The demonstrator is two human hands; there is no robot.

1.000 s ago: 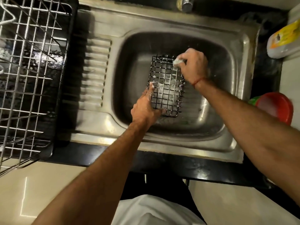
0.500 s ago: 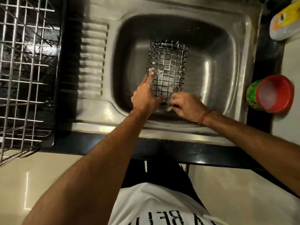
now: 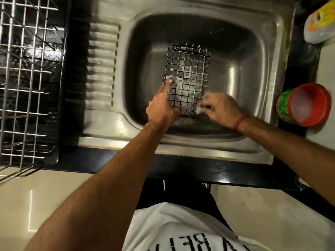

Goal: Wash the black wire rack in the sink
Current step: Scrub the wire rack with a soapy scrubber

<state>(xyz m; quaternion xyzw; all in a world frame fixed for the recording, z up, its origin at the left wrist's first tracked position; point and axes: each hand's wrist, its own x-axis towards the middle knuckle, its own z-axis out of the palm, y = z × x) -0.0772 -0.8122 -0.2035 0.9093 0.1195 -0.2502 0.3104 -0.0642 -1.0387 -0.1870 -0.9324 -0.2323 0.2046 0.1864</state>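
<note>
The black wire rack lies in the basin of the steel sink, flecked with white foam. My left hand holds its near left corner, fingers stretched along the left edge and thumb at the front edge. My right hand is at the rack's near right corner and pinches a small soapy white scrubber against the wires.
A metal dish rack on a black tray fills the left side, beside the ribbed drainboard. A green tub with a red rim stands right of the sink, and a white and yellow container lies at the far right.
My right hand swept the scrubber from the rack's far right corner down to its near right corner, then shifted slightly right. My left hand kept its hold on the near left corner.
</note>
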